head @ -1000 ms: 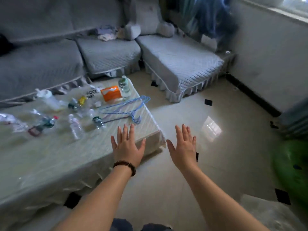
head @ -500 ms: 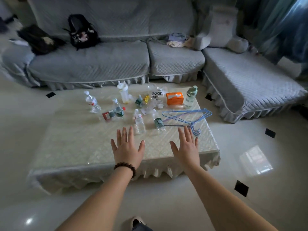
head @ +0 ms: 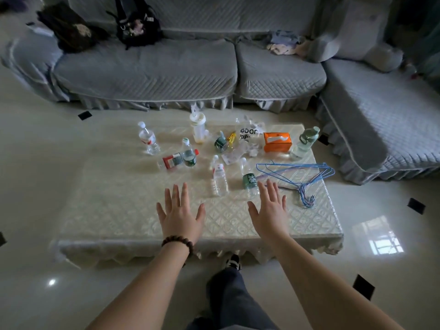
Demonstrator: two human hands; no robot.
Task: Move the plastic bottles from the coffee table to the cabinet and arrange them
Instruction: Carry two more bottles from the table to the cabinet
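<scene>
Several plastic bottles stand or lie on the cloth-covered coffee table [head: 119, 210]. A clear bottle with a red label [head: 148, 139] stands at the back left. A green-label bottle [head: 188, 153] stands by a red-label bottle [head: 172, 161] lying flat. Another clear bottle [head: 219, 177] and a green-label bottle [head: 249, 179] are nearest my hands. A pale green bottle [head: 304, 141] stands at the right. My left hand [head: 180, 214] and right hand [head: 270, 211] hover flat over the table's near half, fingers spread, holding nothing. No cabinet shows.
An orange tissue box [head: 277, 142], blue wire hangers [head: 297, 173], a white cup [head: 198, 127] and plastic wrappers share the table. A grey L-shaped sofa [head: 147, 70] with black bags [head: 135, 22] wraps the far and right sides. My leg and shoe [head: 232, 262] are at the table's front edge.
The view has swung left and forward, from the table's right corner to its front middle. Both hands stay spread and empty, now over the table.
</scene>
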